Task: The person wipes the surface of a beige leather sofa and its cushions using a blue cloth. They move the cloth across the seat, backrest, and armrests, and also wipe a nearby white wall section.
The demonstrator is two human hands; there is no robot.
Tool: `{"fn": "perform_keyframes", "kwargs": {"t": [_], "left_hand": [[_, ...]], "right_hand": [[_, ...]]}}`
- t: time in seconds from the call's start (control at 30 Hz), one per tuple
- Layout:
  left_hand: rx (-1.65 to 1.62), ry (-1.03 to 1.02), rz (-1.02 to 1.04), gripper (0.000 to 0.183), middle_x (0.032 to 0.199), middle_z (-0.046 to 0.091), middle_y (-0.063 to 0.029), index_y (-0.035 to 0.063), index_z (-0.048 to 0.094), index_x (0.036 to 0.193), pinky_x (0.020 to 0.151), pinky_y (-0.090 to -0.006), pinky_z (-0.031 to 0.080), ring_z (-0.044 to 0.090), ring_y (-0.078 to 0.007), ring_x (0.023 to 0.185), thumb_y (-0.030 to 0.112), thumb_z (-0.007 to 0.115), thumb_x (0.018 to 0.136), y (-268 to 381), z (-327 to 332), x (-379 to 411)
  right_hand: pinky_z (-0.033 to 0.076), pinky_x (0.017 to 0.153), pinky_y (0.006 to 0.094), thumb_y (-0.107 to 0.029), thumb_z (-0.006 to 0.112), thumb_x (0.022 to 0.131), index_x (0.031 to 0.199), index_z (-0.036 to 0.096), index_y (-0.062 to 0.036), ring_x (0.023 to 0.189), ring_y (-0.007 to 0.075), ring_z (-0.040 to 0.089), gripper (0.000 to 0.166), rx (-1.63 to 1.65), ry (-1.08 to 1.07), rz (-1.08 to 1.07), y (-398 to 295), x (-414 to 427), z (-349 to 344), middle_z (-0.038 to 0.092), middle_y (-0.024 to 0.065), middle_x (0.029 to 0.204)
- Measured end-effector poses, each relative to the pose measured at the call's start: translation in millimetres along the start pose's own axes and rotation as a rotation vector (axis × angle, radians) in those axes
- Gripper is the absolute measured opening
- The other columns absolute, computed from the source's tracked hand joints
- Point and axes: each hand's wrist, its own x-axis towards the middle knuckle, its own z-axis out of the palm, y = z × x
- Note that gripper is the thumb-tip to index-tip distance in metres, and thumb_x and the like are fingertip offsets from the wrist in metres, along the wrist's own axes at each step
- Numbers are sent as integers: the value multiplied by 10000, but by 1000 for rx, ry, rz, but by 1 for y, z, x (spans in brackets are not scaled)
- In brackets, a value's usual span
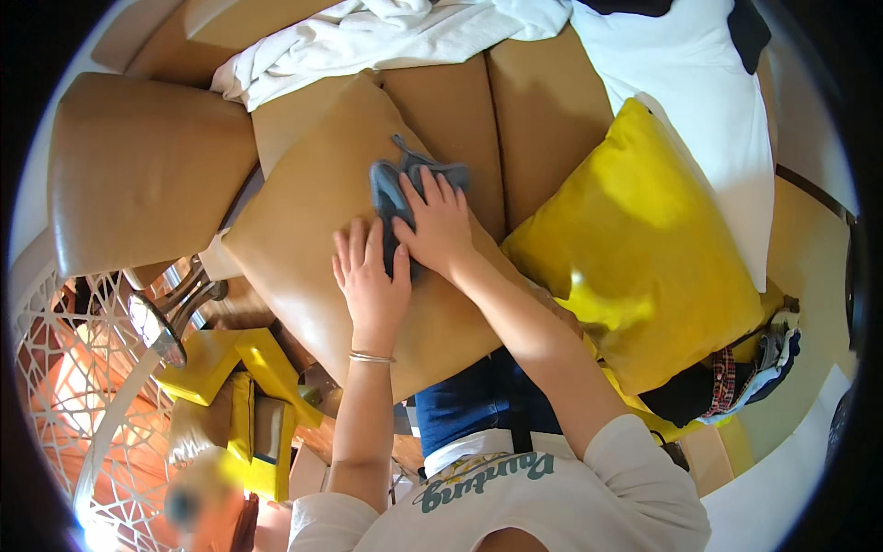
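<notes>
A tan leather-look cushion lies before me, one corner pointing toward the back of the sofa. My right hand presses a bunched blue-grey cloth against it. A small hanging loop sticks up from the cloth's far end. The cloth's lower part is partly hidden between my two hands. My left hand rests palm down on the cushion, left of the cloth, its fingers apart. It grips nothing, though whether its thumb touches the cloth's edge I cannot tell.
A yellow cushion leans at the right against a white pillow. White bedding covers the tan sofa's back. Folded clothes are at lower right. A round mirror, yellow boxes and a white lattice screen stand left.
</notes>
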Motion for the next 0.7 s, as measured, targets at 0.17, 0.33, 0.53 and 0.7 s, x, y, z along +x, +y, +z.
{"fn": "perform_keyframes", "kwargs": {"t": [0.17, 0.33, 0.53, 0.7], "left_hand": [[38, -48, -71, 638, 1568, 286, -205, 179, 491, 1437, 1148, -600, 176, 188, -509, 1433, 459, 632, 880, -25, -7, -1], [156, 54, -70, 629, 1579, 273, -200, 205, 478, 1453, 1138, -607, 178, 208, -500, 1428, 434, 609, 882, -23, 23, -10], [112, 66, -82, 622, 1566, 282, -222, 175, 503, 1425, 1117, -635, 171, 196, -526, 1420, 361, 641, 848, -21, 38, -12], [54, 76, -58, 527, 1527, 348, -232, 120, 607, 1272, 1095, -641, 189, 236, -535, 1395, 364, 660, 809, -21, 40, -20]], "right_hand": [[292, 1082, 589, -400, 622, 852, 1431, 490, -155, 1330, 478, 352, 643, -1, -35, 58, 28, -104, -9, 360, 257, 1488], [303, 1045, 616, -477, 653, 839, 1465, 443, -164, 1315, 503, 351, 731, -73, -58, 236, 27, -118, -3, 370, 296, 1463], [350, 995, 609, -455, 729, 791, 1462, 425, -214, 1273, 485, 398, 775, 33, 39, 58, -2, 16, 26, 410, 306, 1409], [384, 957, 628, -528, 686, 824, 1445, 455, -268, 1262, 489, 416, 712, 41, 82, 15, -21, 105, 45, 406, 306, 1418]]}}
